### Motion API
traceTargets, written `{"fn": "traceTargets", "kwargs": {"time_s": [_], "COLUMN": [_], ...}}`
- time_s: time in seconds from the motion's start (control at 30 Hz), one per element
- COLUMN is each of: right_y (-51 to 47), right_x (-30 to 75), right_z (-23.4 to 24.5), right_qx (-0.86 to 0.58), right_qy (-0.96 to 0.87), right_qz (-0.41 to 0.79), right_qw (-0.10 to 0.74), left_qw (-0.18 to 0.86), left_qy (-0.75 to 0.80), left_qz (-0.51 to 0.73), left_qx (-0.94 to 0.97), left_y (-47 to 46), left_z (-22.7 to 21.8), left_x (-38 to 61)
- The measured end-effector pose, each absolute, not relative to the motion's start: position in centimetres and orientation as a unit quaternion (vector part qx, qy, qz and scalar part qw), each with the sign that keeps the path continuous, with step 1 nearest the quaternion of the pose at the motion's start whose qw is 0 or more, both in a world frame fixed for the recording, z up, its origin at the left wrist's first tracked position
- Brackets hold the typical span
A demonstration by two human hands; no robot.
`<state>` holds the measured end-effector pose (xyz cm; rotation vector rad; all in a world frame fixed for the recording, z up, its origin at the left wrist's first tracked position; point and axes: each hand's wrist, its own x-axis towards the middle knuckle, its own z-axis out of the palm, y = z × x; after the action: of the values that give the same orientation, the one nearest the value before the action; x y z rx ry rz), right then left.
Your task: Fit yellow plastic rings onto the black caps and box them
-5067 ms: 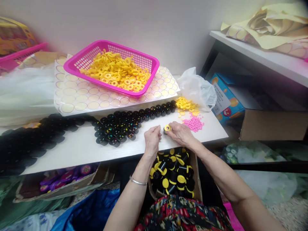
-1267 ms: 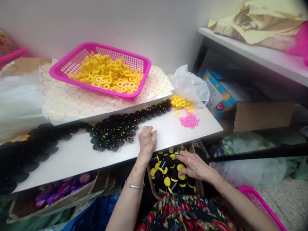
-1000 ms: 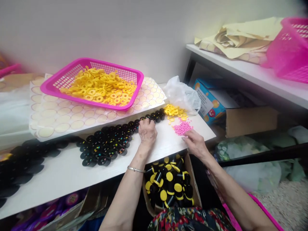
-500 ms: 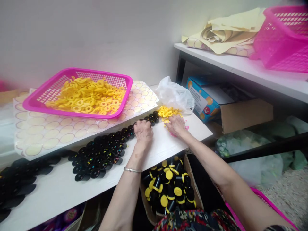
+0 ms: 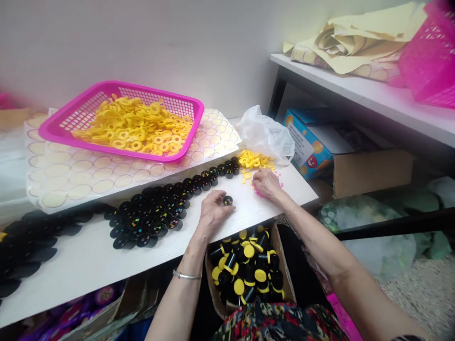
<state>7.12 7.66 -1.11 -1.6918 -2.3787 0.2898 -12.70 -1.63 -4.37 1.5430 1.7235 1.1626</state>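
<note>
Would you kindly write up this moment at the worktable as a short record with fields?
Left hand: fingers pinch one black cup standing on the table
Right hand: fingertips down on the pink beads; whether it holds one cannot be told
Far right of table: loose yellow rings, plastic bag
Left of the hands: cluster of black cups
Behind: pink basket with a ring heap, on a sticker sheet
Below the table edge: black pieces with yellow caps

Bench (image 5: 88,255): white, matt, faint wood grain. Basket (image 5: 156,93): pink plastic mesh. Black cap (image 5: 227,200): glossy plastic. Bag (image 5: 265,135): thin, crinkled plastic film. Bracelet (image 5: 186,275): polished metal.
</note>
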Motion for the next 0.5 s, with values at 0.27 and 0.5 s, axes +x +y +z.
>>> {"fn": "traceTargets", "kwargs": {"time_s": [0.27,0.5], "right_y": [7.2,5.6], "right_x": [5.5,4.0], "right_z": [-1.1,-1.3], "right_qx": [-0.578,-0.513], "right_qy": [-0.812,-0.858], "right_qz": [0.066,0.03], "right_qw": [0.054,0.023], "left_qw": [0.226,0.214], "left_qy": [0.628,0.627], "left_qz": [0.434,0.44], "left_qx": [0.605,0.606], "left_y": [-1.9,-2.0], "left_z": [-6.1,-5.6], "left_x": [-12.5,-12.2]}}
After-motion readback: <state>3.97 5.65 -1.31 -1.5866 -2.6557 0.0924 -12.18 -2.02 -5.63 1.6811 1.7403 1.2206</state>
